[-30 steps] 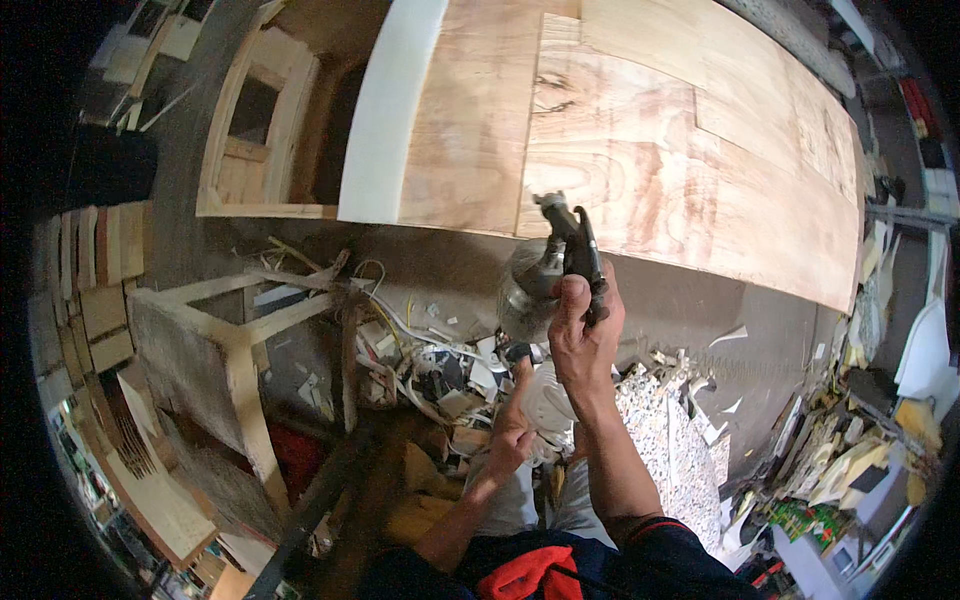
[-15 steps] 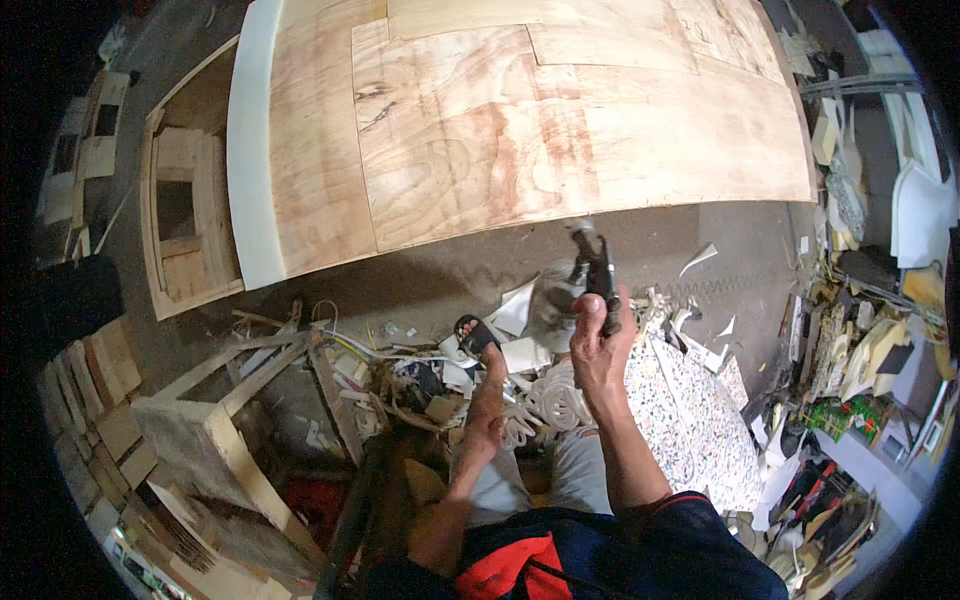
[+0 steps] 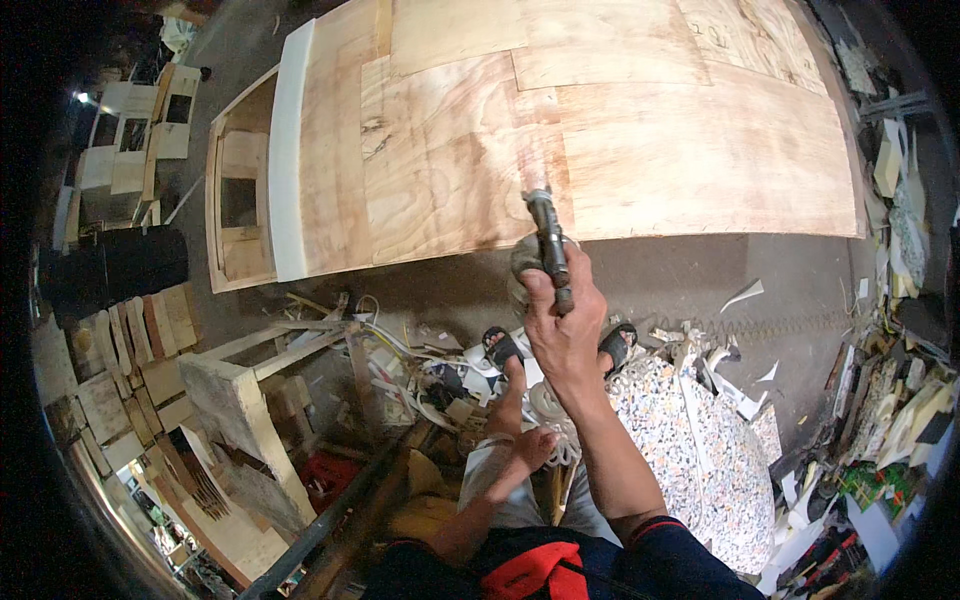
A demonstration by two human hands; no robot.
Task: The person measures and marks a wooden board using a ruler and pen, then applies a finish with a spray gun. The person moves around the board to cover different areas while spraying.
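My right hand (image 3: pixel 568 335) is closed around the grip of a dark spray gun (image 3: pixel 546 235), with a rounded cup (image 3: pixel 524 265) under it. The gun's nozzle points forward over the near edge of a large plywood panel (image 3: pixel 680 165). Pieced wood sheets make up the panel's top, with a reddish-brown stain near the gun and a white strip (image 3: pixel 292 150) along its left end. Low in front of my body, my left hand (image 3: pixel 530 450) is held by my knee. Its fingers look curled together, and nothing shows in them.
A rough wooden frame (image 3: pixel 235 390) stands at my left. Foam of many colours (image 3: pixel 690 450) lies at my right. Scraps, a coiled white hose (image 3: pixel 550 410) and a spring wire (image 3: pixel 790 325) are around my sandalled feet. Offcuts (image 3: pixel 890 430) pile up at far right.
My right hand has brought the spray gun left and forward, so its nozzle now overlaps the panel's edge. The left hand has shifted slightly right. The whole view has turned a little.
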